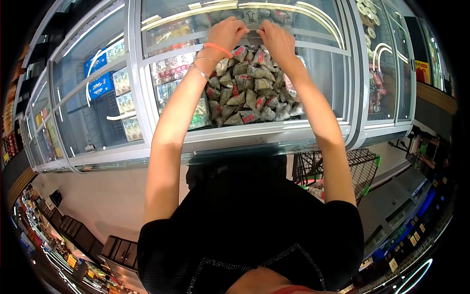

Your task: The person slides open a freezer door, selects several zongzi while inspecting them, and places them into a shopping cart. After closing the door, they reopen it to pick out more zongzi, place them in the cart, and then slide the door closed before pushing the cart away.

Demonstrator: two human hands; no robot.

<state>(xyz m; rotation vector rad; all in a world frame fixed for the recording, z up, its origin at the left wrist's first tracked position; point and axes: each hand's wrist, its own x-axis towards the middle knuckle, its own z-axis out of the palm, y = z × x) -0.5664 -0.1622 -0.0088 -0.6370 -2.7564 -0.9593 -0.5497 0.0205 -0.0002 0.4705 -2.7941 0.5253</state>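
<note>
My left hand [226,34] and my right hand [275,39] are raised close together over an open chest freezer [235,131]. Fingers of both are pinched on a thin, see-through plastic bag [252,37], whose outline is hard to make out against the glass. Right below them lies a heap of small pyramid-shaped packets [247,83], greyish green with some red labels, like wrapped rice dumplings. Behind the hands is the freezer's sliding glass lid [181,30], with an arrow sticker [251,16] near its middle. An orange band [218,47] and thin bracelets circle my left wrist.
Packaged goods [171,68] lie left of the heap in the same freezer. Another freezer section with blue boxes [100,85] adjoins on the left, and one with more goods [376,88] on the right. A shopping cart [360,169] stands by my right side.
</note>
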